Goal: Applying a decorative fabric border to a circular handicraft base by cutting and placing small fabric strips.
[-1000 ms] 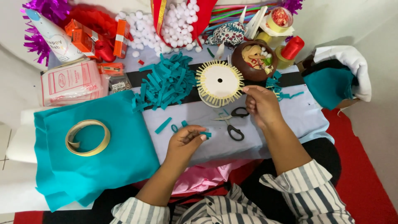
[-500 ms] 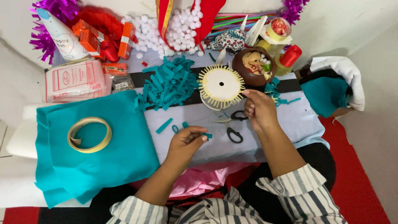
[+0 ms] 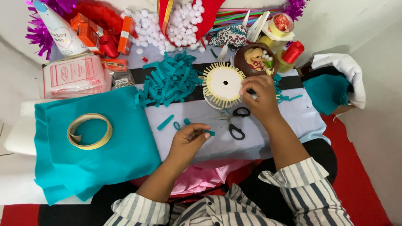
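Felt, a short teal strip (image 3: 208, 132), is pinched narrowly in the left hand (image 3: 190, 140) over the pale cloth; soft, light and limp, it is best taken near one end; the right hand (image 3: 259, 97) grips the round yellow-fringed cardboard disc's (image 3: 222, 83) edge.

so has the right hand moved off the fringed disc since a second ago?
No. The right hand is at the right edge of the round fringed disc, just above the scissors, as before.
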